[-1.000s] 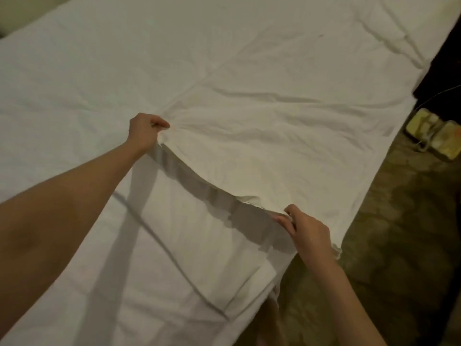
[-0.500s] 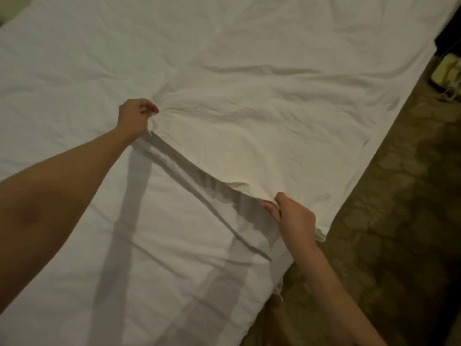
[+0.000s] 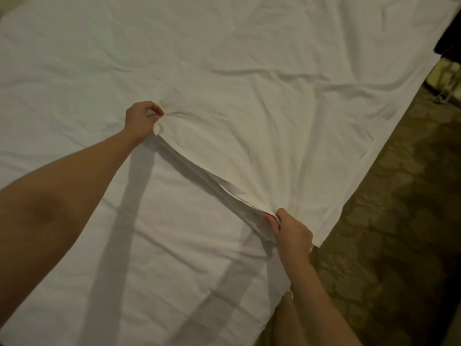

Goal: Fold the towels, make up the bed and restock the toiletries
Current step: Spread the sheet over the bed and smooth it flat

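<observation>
making the bed; top sheet (image 3: 262, 151) spread over bed (image 3: 74, 71), near edge pulled taut between both hands; left hand (image 3: 141, 118) bunching and gripping the edge out toward mid-bed; right hand (image 3: 290, 233) pinching the same edge close to the bed's side, above carpet (image 3: 386, 233); likely thin, light, limp cotton, creasing easily, no stiffness; best held at the hem, hands well apart, kept tensioned or sagging and wrinkling in between
</observation>
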Tool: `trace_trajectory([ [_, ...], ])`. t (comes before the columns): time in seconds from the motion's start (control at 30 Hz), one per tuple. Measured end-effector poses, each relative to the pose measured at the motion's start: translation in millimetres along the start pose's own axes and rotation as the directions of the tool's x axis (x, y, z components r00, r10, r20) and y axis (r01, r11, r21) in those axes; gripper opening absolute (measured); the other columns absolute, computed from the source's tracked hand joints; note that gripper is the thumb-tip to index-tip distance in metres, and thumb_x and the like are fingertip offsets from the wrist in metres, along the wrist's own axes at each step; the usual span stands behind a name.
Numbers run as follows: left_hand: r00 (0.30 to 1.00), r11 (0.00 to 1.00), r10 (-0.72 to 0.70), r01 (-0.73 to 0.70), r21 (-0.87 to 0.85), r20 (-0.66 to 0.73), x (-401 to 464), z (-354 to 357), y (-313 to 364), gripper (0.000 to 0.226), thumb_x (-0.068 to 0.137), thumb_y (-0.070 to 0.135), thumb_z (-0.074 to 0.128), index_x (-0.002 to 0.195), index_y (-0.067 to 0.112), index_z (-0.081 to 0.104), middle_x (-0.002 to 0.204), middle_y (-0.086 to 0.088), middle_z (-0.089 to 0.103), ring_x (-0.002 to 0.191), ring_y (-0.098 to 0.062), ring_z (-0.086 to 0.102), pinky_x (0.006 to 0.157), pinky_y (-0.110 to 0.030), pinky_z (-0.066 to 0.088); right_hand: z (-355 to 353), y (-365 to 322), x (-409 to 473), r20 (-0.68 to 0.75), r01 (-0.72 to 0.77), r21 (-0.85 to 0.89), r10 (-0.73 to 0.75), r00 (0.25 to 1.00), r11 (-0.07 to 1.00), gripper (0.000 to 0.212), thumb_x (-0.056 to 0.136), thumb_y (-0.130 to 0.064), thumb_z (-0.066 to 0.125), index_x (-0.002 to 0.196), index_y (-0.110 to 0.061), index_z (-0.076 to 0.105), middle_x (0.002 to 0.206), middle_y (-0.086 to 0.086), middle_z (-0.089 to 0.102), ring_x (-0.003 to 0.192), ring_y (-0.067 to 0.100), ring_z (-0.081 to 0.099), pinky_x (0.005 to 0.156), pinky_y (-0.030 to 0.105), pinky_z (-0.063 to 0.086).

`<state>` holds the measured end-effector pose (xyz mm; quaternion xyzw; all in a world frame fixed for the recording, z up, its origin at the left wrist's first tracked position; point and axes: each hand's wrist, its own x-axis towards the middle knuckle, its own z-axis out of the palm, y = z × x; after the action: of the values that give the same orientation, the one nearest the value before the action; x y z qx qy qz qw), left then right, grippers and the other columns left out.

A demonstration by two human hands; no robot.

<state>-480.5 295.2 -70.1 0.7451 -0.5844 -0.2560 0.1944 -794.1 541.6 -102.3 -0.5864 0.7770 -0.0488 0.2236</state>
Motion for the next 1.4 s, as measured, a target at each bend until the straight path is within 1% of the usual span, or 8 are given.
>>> trace_trajectory([
  [0.3,0.999,0.999,0.036,-0.036,-0.001,-0.032,4,-12,-7,0.019,0.088,-0.004,0.055,0.101,-0.001,0.068,0.116,-0.018,0.064,0.114,-0.027,0.056,0.088,-0.012,0.036,14,-18,-15,-0.095,0.080,0.066,-0.073,0.993,0.995,0.043,0.087,-0.053,0.046,0.066,-0.017,0.036,0.050,-0.005,0.043,0.044,0.014,0.038,0.042,0.018,0.013],
  [0.5,0.996,0.993,-0.006,0.016,0.116,-0.088,-7,9,-14,0.029,0.091,0.004,0.044,0.113,0.008,0.063,0.129,-0.021,0.052,0.118,-0.036,0.049,0.096,-0.026,0.037,27,10,-11,-0.276,0.211,-0.078,-0.224,0.935,0.974,0.063,0.096,-0.058,0.017,0.066,-0.015,0.050,0.056,-0.002,0.050,0.046,0.015,0.047,0.040,0.021,0.023],
  [0.67,0.972,0.903,0.233,-0.200,0.381,-0.042,-62,61,0,0.037,0.092,0.012,0.047,0.126,0.016,0.060,0.151,-0.013,0.034,0.142,-0.032,0.023,0.115,-0.051,0.001,34,27,-26,-0.240,0.285,-0.145,-0.313,0.919,0.947,0.058,0.097,-0.056,0.021,0.080,-0.013,0.055,0.068,0.001,0.051,0.057,0.020,0.049,0.047,0.029,0.035],
  [0.87,0.868,0.828,0.484,-0.495,0.261,0.110,-142,107,37,0.036,0.086,0.030,0.039,0.086,0.008,0.067,0.105,-0.009,0.065,0.110,-0.027,0.056,0.113,-0.046,0.011,23,35,-48,-0.225,0.383,-0.144,-0.407,0.885,0.912,0.032,0.090,-0.037,0.042,0.079,-0.019,0.067,0.079,0.000,0.056,0.072,0.020,0.049,0.067,0.034,0.035],
  [1.03,0.752,0.716,0.654,-0.651,0.251,0.084,-196,125,36,0.037,0.084,0.029,0.053,0.052,0.013,0.063,0.063,0.000,0.058,0.060,-0.022,0.053,0.071,-0.033,0.034,15,35,-42,-0.342,0.390,-0.093,-0.397,0.852,0.916,0.033,0.090,-0.030,0.046,0.078,-0.011,0.071,0.105,0.011,0.066,0.103,0.021,0.047,0.091,0.037,0.035],
  [1.17,0.731,0.694,0.680,-0.664,0.280,0.049,-208,144,42,0.011,0.082,0.022,0.060,0.086,0.016,0.068,0.094,-0.004,0.065,0.085,-0.024,0.061,0.082,-0.035,0.038,25,34,-4,-0.306,0.299,-0.096,-0.314,0.899,0.950,0.039,0.096,-0.029,0.037,0.128,-0.014,0.054,0.141,0.016,0.046,0.134,0.027,0.031,0.113,0.045,0.015],
  [1.27,0.835,0.749,0.537,-0.536,0.390,0.117,-208,154,37,0.042,0.088,0.028,0.050,0.128,0.023,0.057,0.135,-0.008,0.054,0.123,-0.026,0.048,0.106,-0.043,0.029,42,46,9,-0.150,0.255,-0.189,-0.284,0.947,0.948,0.052,0.098,-0.039,0.026,0.147,-0.024,0.025,0.155,0.007,0.022,0.143,0.021,0.013,0.115,0.045,0.004],
  [1.4,0.968,0.854,0.228,-0.250,0.457,0.104,-233,147,12,0.053,0.096,0.034,0.028,0.148,0.023,0.029,0.154,-0.005,0.031,0.140,-0.024,0.030,0.112,-0.051,0.022,47,54,10,-0.084,0.242,-0.216,-0.265,0.961,0.946,0.053,0.099,-0.043,0.021,0.149,-0.026,0.017,0.157,0.001,0.012,0.145,0.016,0.007,0.116,0.044,0.002],
])
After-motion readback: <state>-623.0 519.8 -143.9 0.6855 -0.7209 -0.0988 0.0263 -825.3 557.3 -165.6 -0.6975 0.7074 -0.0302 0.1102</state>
